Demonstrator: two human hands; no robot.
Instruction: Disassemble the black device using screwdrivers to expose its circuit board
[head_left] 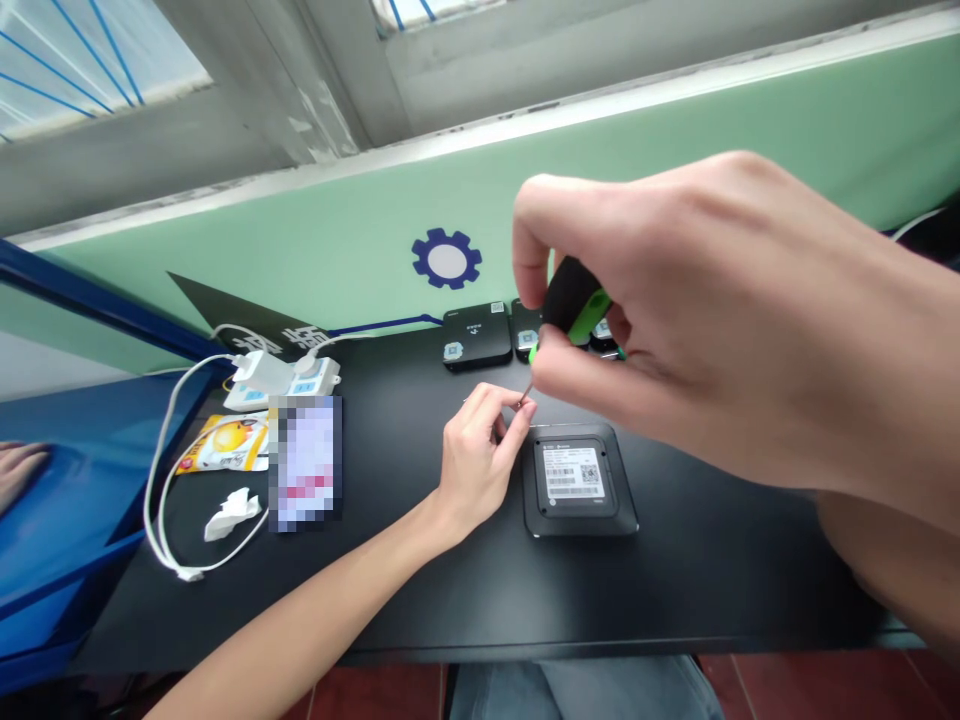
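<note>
While the right hand (660, 300) grips a small screwdriver (576, 305) with a black-and-green handle, its thin shaft slants down to the fingertips (523, 405) of the left hand (476, 465), so the two hands are close together, nearly meeting at the tip; whether those fingers pinch something there is too small to tell. Just below them a square black device (577, 522) lies on the black table (697, 570), its white label (572, 473) carrying a barcode and a QR code, the print too small to read. Three more black boxes (476, 335) lie in a row by the green wall (675, 200), under a blue gear emblem (446, 258), the rightmost partly behind the right hand, at least two bearing small blue-and-white stickers. Left of the hands are one white power strip (281, 395), one white cable (154, 500), one yellow snack packet (221, 445), one pixelated rectangle (305, 462) and one crumpled white scrap (232, 513). At the far left, another person's hand (19, 470) rests on a blue surface (82, 520)
</note>
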